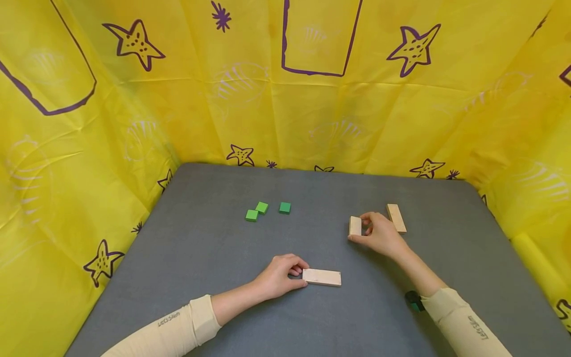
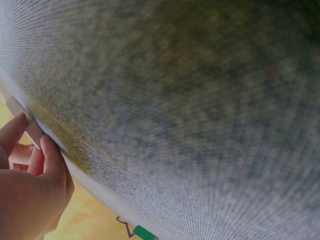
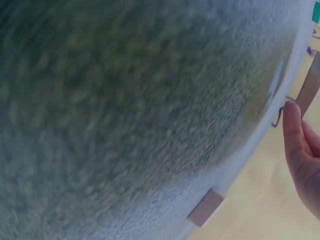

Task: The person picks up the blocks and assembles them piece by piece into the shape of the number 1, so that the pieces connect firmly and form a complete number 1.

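Near the front middle of the table, a flat light wooden block (image 1: pixel 322 277) lies lengthwise from left to right. My left hand (image 1: pixel 278 275) holds its left end between thumb and fingers; the same grip shows at the edge of the left wrist view, fingertips on the block (image 2: pixel 31 127). Farther back and to the right, my right hand (image 1: pixel 379 235) pinches a second wooden block (image 1: pixel 355 226) between thumb and fingers. That block (image 3: pixel 309 87) stands out past the fingertips in the right wrist view. A third wooden block (image 1: pixel 396 218) lies just beyond the right hand.
Two light green square tiles (image 1: pixel 252 215) lie corner to corner at the back left of the grey table (image 1: pixel 200 258). A darker green tile (image 1: pixel 285 208) is to their right. Yellow patterned cloth (image 1: pixel 267 109) rises behind the table and along both sides.
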Demonstrator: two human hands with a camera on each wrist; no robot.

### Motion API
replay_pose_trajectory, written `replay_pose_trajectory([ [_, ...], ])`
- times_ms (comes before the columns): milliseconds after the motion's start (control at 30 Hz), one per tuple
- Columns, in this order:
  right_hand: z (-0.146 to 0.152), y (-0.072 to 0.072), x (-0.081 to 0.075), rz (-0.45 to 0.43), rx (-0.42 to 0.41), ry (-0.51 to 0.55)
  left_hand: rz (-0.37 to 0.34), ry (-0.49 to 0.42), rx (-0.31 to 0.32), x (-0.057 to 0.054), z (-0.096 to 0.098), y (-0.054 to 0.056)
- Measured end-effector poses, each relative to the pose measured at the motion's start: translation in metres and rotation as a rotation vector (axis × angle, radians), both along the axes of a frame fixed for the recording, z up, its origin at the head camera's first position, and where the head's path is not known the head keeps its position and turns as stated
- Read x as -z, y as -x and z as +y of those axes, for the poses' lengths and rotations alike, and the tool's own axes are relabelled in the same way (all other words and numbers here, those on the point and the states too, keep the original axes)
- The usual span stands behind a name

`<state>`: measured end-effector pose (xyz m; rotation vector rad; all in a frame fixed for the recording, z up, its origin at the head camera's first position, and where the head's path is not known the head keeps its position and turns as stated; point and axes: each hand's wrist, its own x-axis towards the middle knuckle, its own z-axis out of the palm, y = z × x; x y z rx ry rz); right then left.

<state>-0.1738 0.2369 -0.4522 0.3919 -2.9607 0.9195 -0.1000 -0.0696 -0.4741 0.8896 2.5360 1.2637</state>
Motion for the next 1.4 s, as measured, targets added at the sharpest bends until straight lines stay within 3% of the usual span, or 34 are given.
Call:
replay_pose_trajectory([
  [1400,-0.067,-0.032,0.006,-0.040,-0.113,-0.041,-0.005,0.052,-0.008,0.000,0.001,0.001],
])
